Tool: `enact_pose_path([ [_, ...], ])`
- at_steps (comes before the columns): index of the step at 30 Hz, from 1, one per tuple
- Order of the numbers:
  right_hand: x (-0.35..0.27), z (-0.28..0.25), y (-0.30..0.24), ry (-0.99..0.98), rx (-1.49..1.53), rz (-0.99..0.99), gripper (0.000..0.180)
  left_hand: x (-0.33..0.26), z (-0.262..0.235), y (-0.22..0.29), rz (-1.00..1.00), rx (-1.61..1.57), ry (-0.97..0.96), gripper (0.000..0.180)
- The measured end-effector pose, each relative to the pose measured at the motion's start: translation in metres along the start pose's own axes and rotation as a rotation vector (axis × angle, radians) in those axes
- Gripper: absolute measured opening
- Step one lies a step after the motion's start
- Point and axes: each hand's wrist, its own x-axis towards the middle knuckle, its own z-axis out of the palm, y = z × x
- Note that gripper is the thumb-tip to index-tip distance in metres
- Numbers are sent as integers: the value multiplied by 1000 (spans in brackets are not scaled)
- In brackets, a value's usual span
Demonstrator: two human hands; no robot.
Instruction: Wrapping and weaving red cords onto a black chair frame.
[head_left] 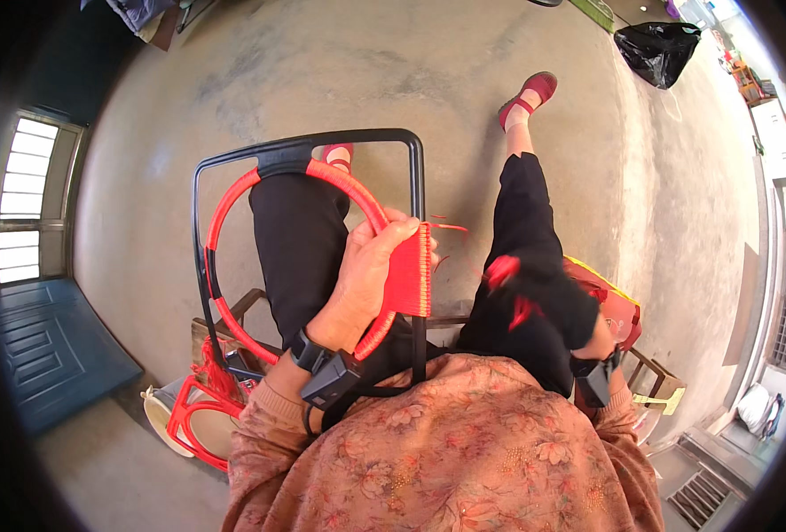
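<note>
A black tubular frame [416, 177], roughly rectangular, leans over my left thigh. A ring [230, 197] is fixed inside it, mostly wrapped in red cord, with some black stretches bare. On the ring's right side a flat red woven band [411, 275] bridges ring and frame. My left hand [366, 270] is closed round the ring and the band's edge, thumb on top. Loose red strand ends [449, 228] stick out beside it. My right hand [548, 306], in a black glove with red at the fingers, is blurred over my right thigh; whether it holds anything is unclear.
Left of my seat stands a pale tub [161, 421] with a red frame [184, 426] and red strands by it. A red bag with yellow trim [619, 306] sits at my right. Farther off are a black plastic bag [657, 53] and a blue panelled door [56, 346].
</note>
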Motion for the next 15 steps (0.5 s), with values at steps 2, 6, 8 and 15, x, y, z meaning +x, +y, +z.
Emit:
enact_pose_path([
  [2, 15, 43, 10, -394, 707, 480, 28, 0, 1, -6, -1, -7, 40, 8],
  [6, 44, 109, 41, -74, 898, 790, 27, 0, 0, -15, 155, 58, 135, 26],
  [8, 73, 93, 47, -47, 908, 667, 32, 3, -2, -20, 226, 126, 164, 42],
  [15, 114, 89, 45, 171, 1230, 352, 43, 3, 0, -16, 209, 106, 93, 26],
])
